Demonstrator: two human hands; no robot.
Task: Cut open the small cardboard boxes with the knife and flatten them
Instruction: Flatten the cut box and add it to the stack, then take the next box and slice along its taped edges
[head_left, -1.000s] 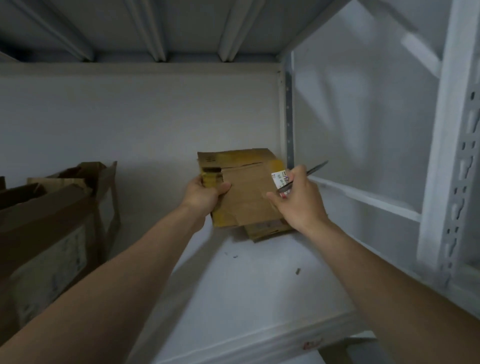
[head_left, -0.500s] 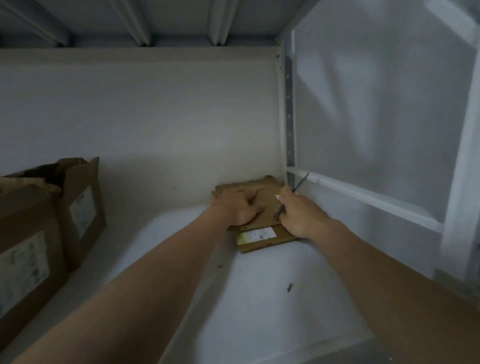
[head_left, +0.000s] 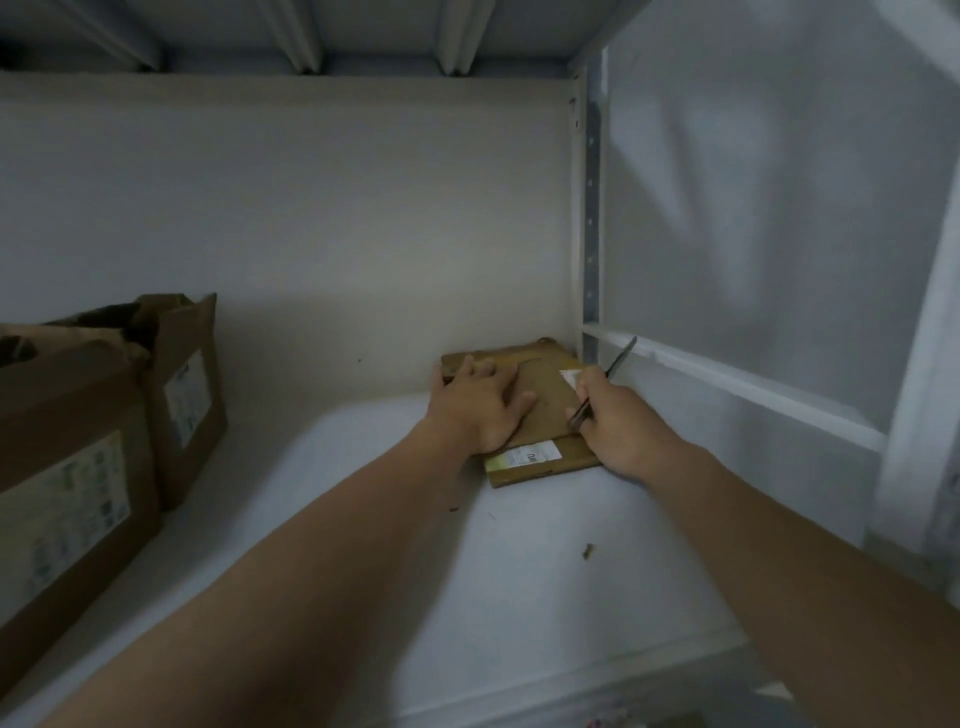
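- Head view: the flattened cardboard (head_left: 543, 397) lies on the white shelf (head_left: 519, 582), pushed into the back corner at the foot of the perforated upright post (head_left: 590, 208).
- It is a low stack of brown sheets. The top sheet is plain and creased, with a white sticker at the corner nearest the post. A lower sheet (head_left: 571, 457) sticks out on the side away from the post and carries a yellow-green band and a white label.
- The left grip (head_left: 480, 410), a bare hand, lies flat on the top sheet with its fingers straight and spread, holding nothing and pressing down. Its fingertips reach the edge of the stack farthest left of the post.
- The right grip (head_left: 621, 423) is clenched round the knife (head_left: 619, 358) and rests on the stack's edge just below the post. The thin blade points up and past the post's foot, towards the white cross rail (head_left: 727, 389).
- Well to the left of the post, two upright brown boxes (head_left: 78, 483) with pale labels stand on the shelf.
- A small dark scrap (head_left: 588, 552) lies on the shelf in front of the stack.
- One second ago both grips held the top sheet up off the shelf, tilted. Half a second ago it was already down on the stack. Since then the left fingers have spread wider across it, and the knife has stayed in the right grip.
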